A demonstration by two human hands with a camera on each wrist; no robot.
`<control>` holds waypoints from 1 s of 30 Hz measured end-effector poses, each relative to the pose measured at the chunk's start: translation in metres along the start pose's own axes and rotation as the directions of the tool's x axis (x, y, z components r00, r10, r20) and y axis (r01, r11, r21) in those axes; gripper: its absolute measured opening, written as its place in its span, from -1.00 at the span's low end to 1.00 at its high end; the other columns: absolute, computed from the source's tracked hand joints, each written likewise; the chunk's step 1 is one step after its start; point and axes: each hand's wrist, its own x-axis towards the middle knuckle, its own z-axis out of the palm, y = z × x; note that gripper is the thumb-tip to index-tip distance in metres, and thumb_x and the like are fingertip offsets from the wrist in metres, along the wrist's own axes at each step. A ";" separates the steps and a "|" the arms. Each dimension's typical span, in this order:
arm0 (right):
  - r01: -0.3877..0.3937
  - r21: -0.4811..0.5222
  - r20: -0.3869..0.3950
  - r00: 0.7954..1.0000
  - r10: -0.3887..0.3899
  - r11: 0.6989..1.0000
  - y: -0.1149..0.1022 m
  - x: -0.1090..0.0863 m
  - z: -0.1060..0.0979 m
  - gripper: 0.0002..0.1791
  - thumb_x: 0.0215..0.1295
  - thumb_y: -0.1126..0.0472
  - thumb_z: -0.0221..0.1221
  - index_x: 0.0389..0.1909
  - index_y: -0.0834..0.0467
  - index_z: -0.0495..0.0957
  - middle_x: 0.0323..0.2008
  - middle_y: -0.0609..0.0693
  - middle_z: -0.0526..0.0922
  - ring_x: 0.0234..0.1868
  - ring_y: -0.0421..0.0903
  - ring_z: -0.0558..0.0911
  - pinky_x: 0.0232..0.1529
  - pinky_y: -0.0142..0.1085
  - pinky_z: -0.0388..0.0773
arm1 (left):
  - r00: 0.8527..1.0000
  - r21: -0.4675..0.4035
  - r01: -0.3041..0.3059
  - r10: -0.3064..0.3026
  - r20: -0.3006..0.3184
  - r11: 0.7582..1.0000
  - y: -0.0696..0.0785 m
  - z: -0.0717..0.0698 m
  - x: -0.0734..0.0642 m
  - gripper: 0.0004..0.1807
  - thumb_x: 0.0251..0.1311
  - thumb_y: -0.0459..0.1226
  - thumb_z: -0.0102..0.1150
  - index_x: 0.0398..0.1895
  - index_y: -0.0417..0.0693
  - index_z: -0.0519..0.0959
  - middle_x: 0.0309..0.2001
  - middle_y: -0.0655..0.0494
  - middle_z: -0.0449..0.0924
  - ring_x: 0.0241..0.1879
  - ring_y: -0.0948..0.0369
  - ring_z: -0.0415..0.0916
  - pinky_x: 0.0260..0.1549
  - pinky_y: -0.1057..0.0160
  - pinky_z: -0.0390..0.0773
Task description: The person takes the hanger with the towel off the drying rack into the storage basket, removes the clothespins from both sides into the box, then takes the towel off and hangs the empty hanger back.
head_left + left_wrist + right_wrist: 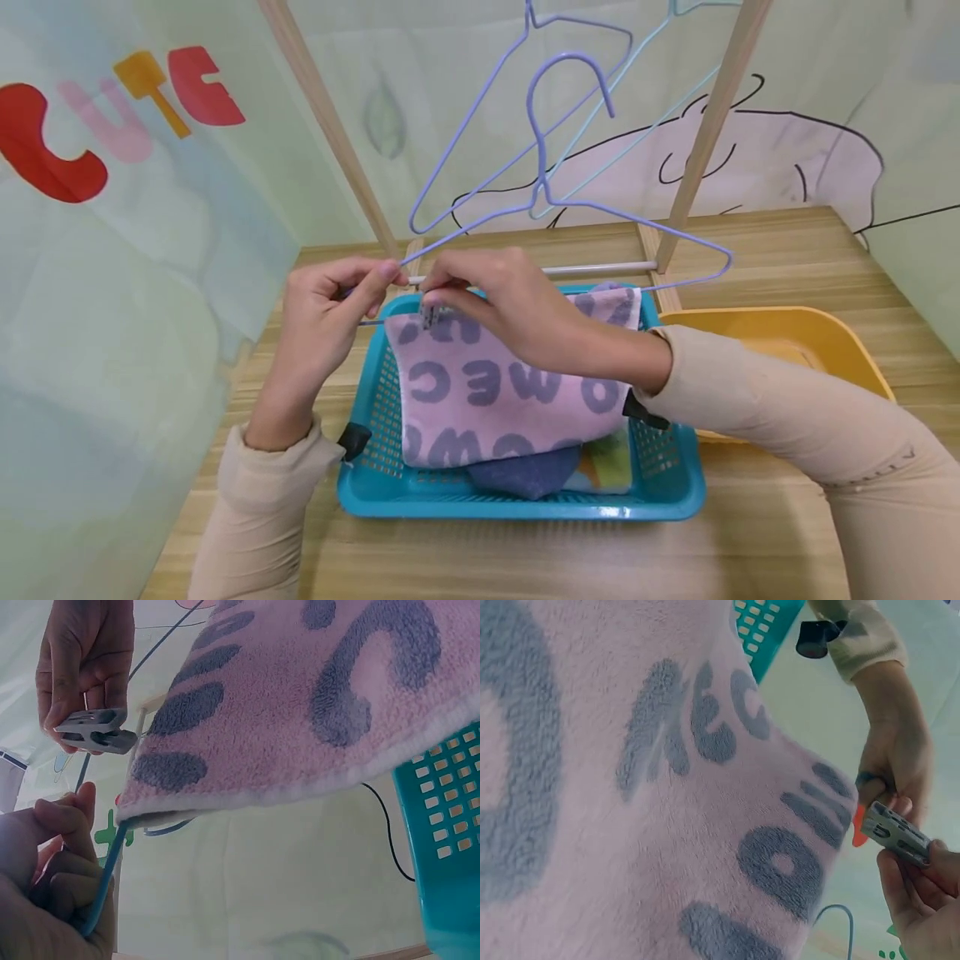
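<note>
A pink towel (517, 408) with grey letters is draped over the lower bar of a purple hanger (637, 217), above a teal basket. My left hand (330, 317) grips the hanger's left corner between thumb and fingers. Close by, my right hand (517, 308) pinches a small grey clothespin (429, 313) at the towel's upper left corner. In the left wrist view the clothespin (97, 731) sits just beside the towel's edge, its jaws facing it. The right wrist view shows printed marks on the clothespin (896, 832) between thumb and fingers.
The teal basket (525, 507) also holds a blue cloth (525, 473) and a colourful piece. A yellow basin (832, 342) stands at its right. Behind, a rack with wooden posts (330, 117) has another purple hanger (468, 125) and a light blue hanger (637, 50).
</note>
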 end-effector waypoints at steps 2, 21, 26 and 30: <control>-0.017 0.007 0.013 1.000 0.017 1.000 -0.002 0.000 -0.002 -0.91 0.31 0.34 0.28 -0.21 0.26 0.59 -0.28 -0.04 0.68 -0.21 -0.25 0.65 -0.13 -0.42 0.55 | 1.000 0.000 0.005 -0.005 -0.006 1.000 -0.001 0.000 -0.001 -0.81 0.37 -0.29 0.22 -0.36 -0.14 0.76 -0.67 0.06 0.40 -0.73 0.24 0.14 -0.72 0.32 0.11; -0.069 0.070 -0.006 0.998 0.069 0.995 -0.003 -0.029 -0.042 -0.71 0.16 0.37 0.39 -0.09 0.30 0.64 -0.26 -0.04 0.69 -0.29 -0.22 0.64 -0.23 -0.31 0.64 | 1.000 0.005 0.027 -0.027 -0.013 1.000 -0.004 -0.003 -0.003 -0.80 0.38 -0.29 0.21 -0.31 -0.24 0.74 -0.67 0.12 0.35 -0.76 0.23 0.04 -0.76 0.27 0.01; -0.111 0.104 -0.024 0.993 0.114 0.988 0.000 -0.044 -0.063 -0.73 0.10 0.44 0.38 -0.14 0.29 0.66 -0.31 -0.08 0.69 -0.31 -0.15 0.64 -0.32 -0.25 0.66 | 1.000 0.013 0.019 -0.018 -0.013 1.000 -0.005 -0.005 -0.003 -0.80 0.38 -0.30 0.21 -0.30 -0.26 0.73 -0.67 0.13 0.34 -0.76 0.23 0.02 -0.77 0.26 0.01; -0.189 0.106 -0.037 0.980 0.194 0.976 0.004 -0.061 -0.085 -0.70 0.07 0.51 0.35 -0.12 0.32 0.65 -0.30 -0.06 0.69 -0.28 -0.08 0.63 -0.29 -0.26 0.67 | 1.000 0.008 0.020 -0.020 -0.009 1.000 -0.005 -0.005 -0.003 -0.79 0.39 -0.29 0.20 -0.29 -0.26 0.73 -0.66 0.09 0.35 -0.76 0.22 0.03 -0.77 0.25 0.01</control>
